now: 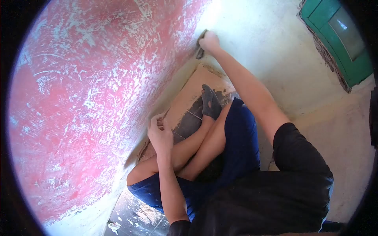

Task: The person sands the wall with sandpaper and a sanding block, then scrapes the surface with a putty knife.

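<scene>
One head camera looks forward and down at the hands (160, 135) from nearby.

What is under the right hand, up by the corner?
A dark tool sticks out past the right hand. The hand covers the tool's middle, and whatever lies behind the tool is hidden too.

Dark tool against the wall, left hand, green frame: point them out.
Dark tool (200, 52): head view, on its exposed lower part.
Left hand (160, 136): head view, on the back of the hand.
Green frame (334, 47): head view, on the green border beside the pane.
</scene>
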